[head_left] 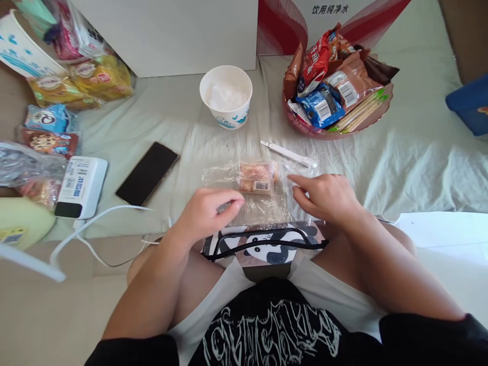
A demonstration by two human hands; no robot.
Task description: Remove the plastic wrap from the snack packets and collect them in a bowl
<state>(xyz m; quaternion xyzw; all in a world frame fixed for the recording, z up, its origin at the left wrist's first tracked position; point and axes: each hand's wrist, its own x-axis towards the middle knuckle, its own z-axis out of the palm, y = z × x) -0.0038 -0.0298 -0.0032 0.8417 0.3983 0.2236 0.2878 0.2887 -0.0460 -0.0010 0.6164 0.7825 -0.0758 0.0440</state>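
Observation:
A small packaged snack (254, 178) with a barcode lies on clear plastic film (267, 209) in front of me. My left hand (209, 211) is at the film's near left side, thumb and forefinger tips together in a pinch. Whatever is between those tips is too small to make out. Over the film's right side, my right hand (326, 197) has its forefinger stretched toward the snack and its other fingers partly bent, with nothing visible in them. Just beyond the snack lies a slim white craft knife (288, 154).
A paper tub (229, 119) stands behind the snack. Farther right, a pink bowl (339, 134) holds wrapped snacks and thin sticks. To the left are a phone (148, 174), a white device (82, 185) with a cable and more snack packs (101, 76). A panda-print item (267, 246) is between my knees.

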